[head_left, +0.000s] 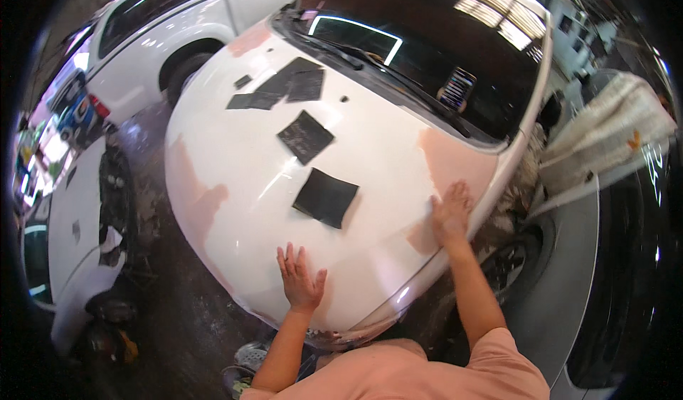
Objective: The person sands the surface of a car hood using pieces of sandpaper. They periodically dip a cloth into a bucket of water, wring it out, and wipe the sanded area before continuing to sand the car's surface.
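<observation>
A: So, what sits furthest over at nine o'clock?

B: A detached white body panel (75,208) lying on the dark wet floor (160,307).

A: And the hands?

B: Both lie flat, fingers spread, gripping nothing. The left hand (300,279) presses the white car bonnet with pinkish filler patches (235,179) near its front edge, about six o'clock. The right hand (450,211) rests at three o'clock on a pink patch beside the wing.

A: Anything between them?

B: A square black sheet of sandpaper (326,197) lies just beyond the left hand, towards one o'clock from it. More dark sheets (284,87) lie at twelve o'clock, below the dark windscreen (434,37).
</observation>
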Tool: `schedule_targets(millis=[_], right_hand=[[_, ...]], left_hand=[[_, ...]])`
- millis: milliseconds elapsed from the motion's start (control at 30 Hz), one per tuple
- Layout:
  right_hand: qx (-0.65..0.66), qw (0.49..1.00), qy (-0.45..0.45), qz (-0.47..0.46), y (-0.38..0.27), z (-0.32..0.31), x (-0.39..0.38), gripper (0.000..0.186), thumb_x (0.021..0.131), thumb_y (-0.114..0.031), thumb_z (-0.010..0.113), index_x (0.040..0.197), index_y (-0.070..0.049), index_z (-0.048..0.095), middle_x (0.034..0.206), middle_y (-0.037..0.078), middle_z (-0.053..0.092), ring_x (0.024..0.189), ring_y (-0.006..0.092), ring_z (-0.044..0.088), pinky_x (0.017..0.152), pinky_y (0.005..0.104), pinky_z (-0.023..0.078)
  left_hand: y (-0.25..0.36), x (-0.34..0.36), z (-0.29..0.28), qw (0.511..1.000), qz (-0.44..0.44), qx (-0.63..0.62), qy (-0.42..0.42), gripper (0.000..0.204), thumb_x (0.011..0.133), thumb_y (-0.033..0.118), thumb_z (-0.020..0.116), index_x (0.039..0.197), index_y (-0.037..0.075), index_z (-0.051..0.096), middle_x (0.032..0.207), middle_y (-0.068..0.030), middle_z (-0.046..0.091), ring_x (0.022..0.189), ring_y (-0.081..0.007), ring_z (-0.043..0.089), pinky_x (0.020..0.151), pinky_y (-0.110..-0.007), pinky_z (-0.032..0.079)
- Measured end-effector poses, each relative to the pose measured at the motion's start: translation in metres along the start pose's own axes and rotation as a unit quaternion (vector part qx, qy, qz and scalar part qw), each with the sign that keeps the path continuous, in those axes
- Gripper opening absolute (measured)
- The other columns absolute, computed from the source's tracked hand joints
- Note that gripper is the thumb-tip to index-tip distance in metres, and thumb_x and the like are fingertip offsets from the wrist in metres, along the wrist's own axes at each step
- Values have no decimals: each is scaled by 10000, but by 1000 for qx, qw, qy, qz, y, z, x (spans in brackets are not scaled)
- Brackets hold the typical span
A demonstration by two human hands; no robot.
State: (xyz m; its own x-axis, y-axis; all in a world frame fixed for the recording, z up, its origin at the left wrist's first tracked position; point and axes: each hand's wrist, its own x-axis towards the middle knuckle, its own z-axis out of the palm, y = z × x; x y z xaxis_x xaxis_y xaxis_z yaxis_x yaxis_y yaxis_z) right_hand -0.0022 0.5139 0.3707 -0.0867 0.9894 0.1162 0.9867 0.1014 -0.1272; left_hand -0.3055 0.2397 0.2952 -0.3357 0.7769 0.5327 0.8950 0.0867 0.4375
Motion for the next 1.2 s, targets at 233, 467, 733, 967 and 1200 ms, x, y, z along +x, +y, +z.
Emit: schedule_targets(millis=[233, 467, 733, 967, 1200], right_hand=[[-24, 998, 56, 0, -2, -20, 106, 905, 1055, -582, 427, 1604, 118, 261, 1706, 315, 186, 1612, 416, 123, 1315, 486, 80], [-16, 997, 77, -12, -1, -24, 102, 834, 1057, -555, 437, 1605, 63, 321, 1711, 290, 200, 1603, 425, 149, 1308, 505, 91], [5, 992, 120, -39, -9, -14, 104, 698, 1073, -465, 443, 1603, -16, 376, 1709, 219, 272, 1587, 424, 202, 1298, 533, 128], [-16, 992, 122, -25, 0, -13, 102, 658, 1079, -429, 431, 1608, -42, 375, 1712, 194, 277, 1594, 405, 194, 1299, 529, 128], [-5, 996, 92, -11, -5, -21, 107, 674, 1080, -447, 423, 1622, -54, 354, 1729, 177, 245, 1603, 394, 171, 1303, 521, 109]], left_hand=[[-5, 4, -7, 998, -9, -65, -8, 704, 1008, 452, 626, 1529, 24, 426, 1631, -274, 321, 1518, -556, 232, 1232, -619, 254], [-37, 181, 14, 990, 64, -87, 91, 521, 1025, 260, 639, 1463, 11, 505, 1594, -233, 413, 1496, -459, 326, 1236, -570, 264], [-150, 449, 90, 997, 43, 20, 61, 464, 894, 128, 676, 1344, 29, 622, 1438, -226, 585, 1379, -397, 501, 1190, -509, 369], [-111, 441, 98, 976, 156, -76, -135, 532, 839, 45, 614, 1369, 27, 643, 1343, -213, 655, 1284, -379, 595, 1144, -442, 451], [-96, 441, 57, 960, 107, -58, -254, 210, 846, 74, 686, 1045, 66, 752, 1136, -123, 658, 1106, -308, 639, 1002, -382, 511]])
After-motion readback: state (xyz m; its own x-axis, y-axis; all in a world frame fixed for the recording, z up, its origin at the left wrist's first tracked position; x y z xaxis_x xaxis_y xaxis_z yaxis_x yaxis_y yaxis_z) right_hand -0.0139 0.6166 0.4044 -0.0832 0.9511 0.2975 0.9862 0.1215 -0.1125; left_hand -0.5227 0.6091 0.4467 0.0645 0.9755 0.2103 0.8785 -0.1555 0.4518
